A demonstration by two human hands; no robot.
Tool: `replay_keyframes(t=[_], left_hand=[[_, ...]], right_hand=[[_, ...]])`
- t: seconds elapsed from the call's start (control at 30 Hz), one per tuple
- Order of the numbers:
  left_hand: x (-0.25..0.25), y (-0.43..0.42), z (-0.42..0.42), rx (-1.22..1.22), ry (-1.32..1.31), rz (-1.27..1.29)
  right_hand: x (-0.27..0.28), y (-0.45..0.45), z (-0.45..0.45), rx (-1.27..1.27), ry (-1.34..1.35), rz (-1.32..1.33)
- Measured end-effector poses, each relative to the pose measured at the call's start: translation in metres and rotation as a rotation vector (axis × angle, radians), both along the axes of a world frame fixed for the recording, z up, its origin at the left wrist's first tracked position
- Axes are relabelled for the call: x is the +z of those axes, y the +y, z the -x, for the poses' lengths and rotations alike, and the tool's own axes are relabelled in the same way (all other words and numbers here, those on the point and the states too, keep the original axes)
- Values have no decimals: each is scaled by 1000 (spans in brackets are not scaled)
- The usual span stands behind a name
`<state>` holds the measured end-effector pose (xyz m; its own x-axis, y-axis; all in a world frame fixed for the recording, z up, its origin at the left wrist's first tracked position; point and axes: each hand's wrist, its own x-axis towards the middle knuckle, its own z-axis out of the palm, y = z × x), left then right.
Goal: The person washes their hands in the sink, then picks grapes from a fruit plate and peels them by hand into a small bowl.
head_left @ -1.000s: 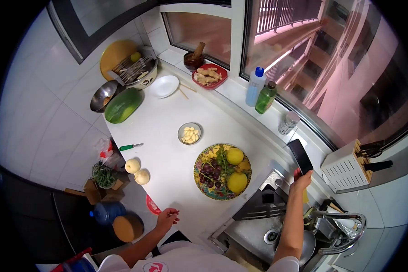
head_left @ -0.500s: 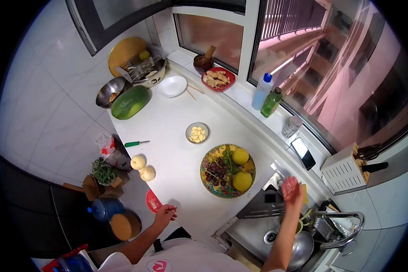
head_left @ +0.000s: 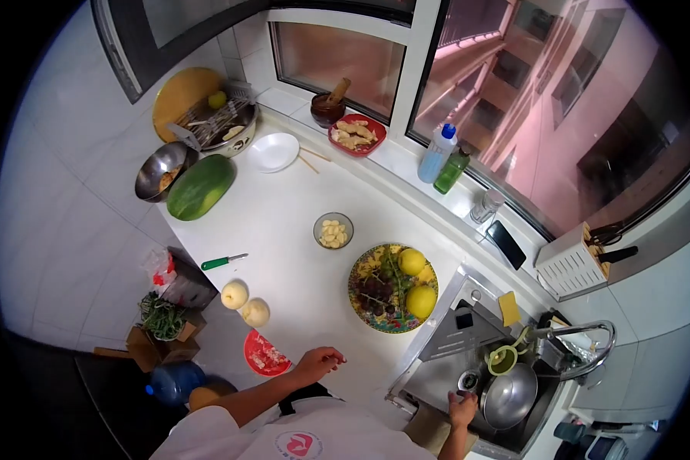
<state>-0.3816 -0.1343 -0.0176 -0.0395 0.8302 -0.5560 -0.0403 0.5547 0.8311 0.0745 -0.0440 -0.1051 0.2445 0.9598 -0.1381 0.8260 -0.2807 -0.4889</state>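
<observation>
My left hand (head_left: 322, 364) hovers over the front edge of the white counter (head_left: 280, 230), fingers loosely bent and apart, with nothing visible in them. Below and left of it sits a red bowl (head_left: 262, 354) with pale scraps inside. My right hand (head_left: 461, 409) is low over the sink (head_left: 435, 377), its fingers apart and no object seen in them. Just right of that hand lies a round metal pan (head_left: 510, 396); whether they touch I cannot tell. A patterned plate (head_left: 376, 323) carries grapes (head_left: 376, 294) and yellow fruit (head_left: 421, 302).
A glass bowl of peeled garlic (head_left: 333, 233), two pale round fruits (head_left: 255, 312), a green-handled knife (head_left: 224, 261) and a watermelon (head_left: 201, 188) are on the counter. By the window stand bottles (head_left: 437, 155), a phone (head_left: 506, 244) and a knife holder (head_left: 566, 264). A faucet (head_left: 602, 330) arches over the sink.
My right hand has come down from beside the yellow sponge to the near side of the sink. My left hand has shifted right. The view has turned somewhat, showing more of the red bowl.
</observation>
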Motion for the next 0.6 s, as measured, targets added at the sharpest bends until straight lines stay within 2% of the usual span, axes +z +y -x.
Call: replay_keyframes(t=[0.07, 0.1, 0.13, 0.2, 0.23, 0.3, 0.4, 0.47, 0.5, 0.53, 0.6], left_hand=[[4, -8, 9, 40, 21, -144], [8, -14, 17, 21, 14, -141], [12, -22, 26, 18, 69, -214], [15, -33, 45, -13, 108, -293], [13, -42, 55, -26, 170, -276], [14, -57, 72, -51, 227, -265], [19, -74, 95, -31, 209, -258], [23, -86, 107, -98, 376, -253], [29, -91, 111, -47, 367, -281], [7, -101, 118, -43, 367, -286], [-55, -123, 135, 174, 278, -169]], right_hand=[[13, -13, 19, 212, 247, -31], [30, -12, 33, -109, 674, 285], [79, -11, 68, -302, 976, 367], [90, -9, 93, -410, 1053, 204], [75, -11, 87, -428, 1048, 189], [31, -10, 69, -1, 687, -194], [52, -6, 84, -4, 583, -227], [73, -8, 97, -43, 517, -250], [79, -8, 98, -9, 492, -257], [86, -6, 100, 26, 470, -267], [117, -3, 105, 130, 523, -291]])
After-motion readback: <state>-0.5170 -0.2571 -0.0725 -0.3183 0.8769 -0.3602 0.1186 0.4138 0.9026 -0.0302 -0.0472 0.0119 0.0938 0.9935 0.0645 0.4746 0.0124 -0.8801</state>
